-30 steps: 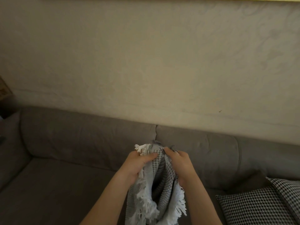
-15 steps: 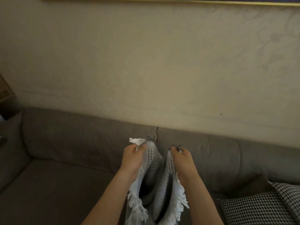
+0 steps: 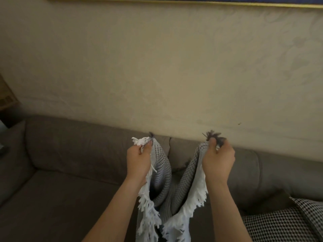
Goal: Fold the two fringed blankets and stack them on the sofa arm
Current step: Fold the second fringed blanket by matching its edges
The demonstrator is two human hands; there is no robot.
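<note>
A grey knitted blanket [image 3: 165,186] with white fringe hangs in front of me above the sofa seat. My left hand [image 3: 139,162] pinches one top corner, where white and dark tassels stick out. My right hand [image 3: 218,160] pinches the other top corner, with dark tassels above the thumb. The cloth sags in a loop between the two hands, and its fringed edges trail down out of the bottom of the frame. Only one blanket is in view. The sofa arm [image 3: 8,165] lies at the far left.
The brown sofa [image 3: 73,189] runs along a beige wall, its backrest behind my hands. A black-and-white houndstooth cushion [image 3: 286,222] lies on the seat at the lower right. A picture frame's lower edge [image 3: 174,1] crosses the top. Some dark items sit beyond the left arm.
My hands have moved apart, from touching to well separated, spreading the blanket's top edge. Both have also risen slightly.
</note>
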